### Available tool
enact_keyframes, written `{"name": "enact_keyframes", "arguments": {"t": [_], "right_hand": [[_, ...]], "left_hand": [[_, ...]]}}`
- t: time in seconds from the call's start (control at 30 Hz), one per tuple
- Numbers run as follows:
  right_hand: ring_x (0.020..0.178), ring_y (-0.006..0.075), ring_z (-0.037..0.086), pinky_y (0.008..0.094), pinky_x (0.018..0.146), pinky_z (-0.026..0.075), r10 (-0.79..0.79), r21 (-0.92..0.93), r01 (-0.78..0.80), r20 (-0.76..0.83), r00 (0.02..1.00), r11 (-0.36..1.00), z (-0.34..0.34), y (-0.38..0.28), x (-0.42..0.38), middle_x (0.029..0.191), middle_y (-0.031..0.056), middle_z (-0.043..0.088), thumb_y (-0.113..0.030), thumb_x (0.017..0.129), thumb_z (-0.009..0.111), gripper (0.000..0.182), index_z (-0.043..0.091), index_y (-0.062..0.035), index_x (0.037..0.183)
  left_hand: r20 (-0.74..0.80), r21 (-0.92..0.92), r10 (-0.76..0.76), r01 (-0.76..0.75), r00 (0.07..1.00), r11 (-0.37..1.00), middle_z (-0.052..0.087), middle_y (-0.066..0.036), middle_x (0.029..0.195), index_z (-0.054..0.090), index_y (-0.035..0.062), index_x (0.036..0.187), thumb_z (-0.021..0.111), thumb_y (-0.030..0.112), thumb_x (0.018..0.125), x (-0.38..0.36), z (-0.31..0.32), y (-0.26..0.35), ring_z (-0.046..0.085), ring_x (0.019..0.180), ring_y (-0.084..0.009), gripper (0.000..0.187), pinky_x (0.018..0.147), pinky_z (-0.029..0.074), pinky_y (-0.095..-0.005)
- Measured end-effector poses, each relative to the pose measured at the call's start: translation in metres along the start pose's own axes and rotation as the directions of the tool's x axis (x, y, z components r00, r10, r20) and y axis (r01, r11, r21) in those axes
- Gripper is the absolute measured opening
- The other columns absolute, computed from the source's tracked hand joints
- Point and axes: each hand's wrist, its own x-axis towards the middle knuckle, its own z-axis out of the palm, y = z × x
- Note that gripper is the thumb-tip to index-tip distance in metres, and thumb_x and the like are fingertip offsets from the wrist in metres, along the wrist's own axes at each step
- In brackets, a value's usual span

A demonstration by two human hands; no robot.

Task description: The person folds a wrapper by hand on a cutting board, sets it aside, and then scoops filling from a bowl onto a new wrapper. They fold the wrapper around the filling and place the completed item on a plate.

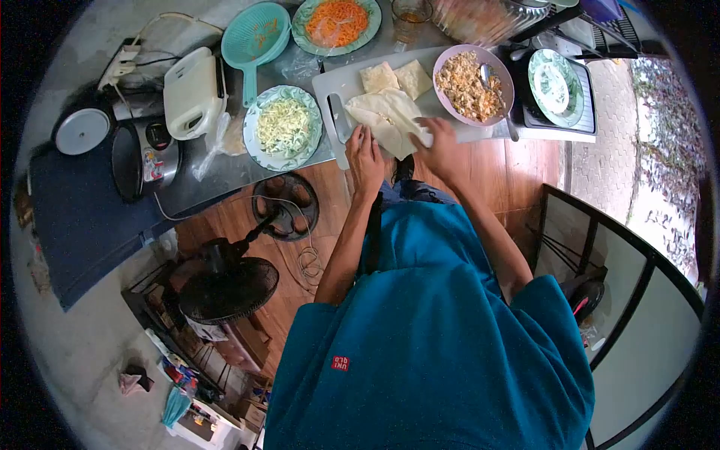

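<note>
A pale, thin dough wrapper (386, 120) lies partly folded on the white cutting board (336, 112). My left hand (365, 161) is at the wrapper's near left edge, its fingertips drawn together on it. At the right side, my right hand (438, 146) has its fingers closed on a raised flap of the same wrapper; it is slightly blurred. Behind it, two folded square parcels (411, 79) rest on the board. A pink bowl (506, 75) of chopped filling, with a spoon (486, 76) in it, stands just beyond my right hand.
Left of the board is a plate (253, 142) of shredded cabbage. Behind stand a green strainer (234, 46), a plate (300, 30) of grated carrot and a glass (401, 34). A white sandwich maker (187, 94) sits farther left. At right is a green-rimmed plate (574, 101). A fan (225, 289) stands below.
</note>
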Motion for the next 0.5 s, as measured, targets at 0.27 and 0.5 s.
{"name": "enact_keyframes", "arguments": {"t": [0.27,0.5], "right_hand": [[0.102,0.0303,0.057,0.0433,0.086,0.041,0.09,-0.062,-0.085,0.072,0.993,0.994,0.042,-0.035,0.021,0.106,0.0123,0.063,-0.028,0.08,0.07,0.027,0.069,-0.0097,0.1],[0.098,0.0285,0.058,0.0427,0.084,0.041,-0.054,0.044,0.047,0.161,0.985,0.998,0.033,-0.052,0.014,0.095,0.0094,0.064,-0.022,0.077,0.07,0.021,0.07,-0.0094,0.094]], "left_hand": [[0.033,0.037,0.061,-0.062,0.998,0.997,0.044,-0.018,0.137,0.052,-0.0012,0.131,0.057,0.005,0.089,-0.003,-0.011,0.009,0.047,0.12,-0.0371,0.043,0.099,0.038,-0.0449],[-0.04,-0.469,-0.389,0.326,0.921,0.821,0.056,-0.018,0.119,0.053,-0.0008,0.129,0.055,0.013,0.095,-0.003,-0.017,0.026,0.056,0.105,-0.0286,0.038,0.089,0.047,-0.0373]]}}
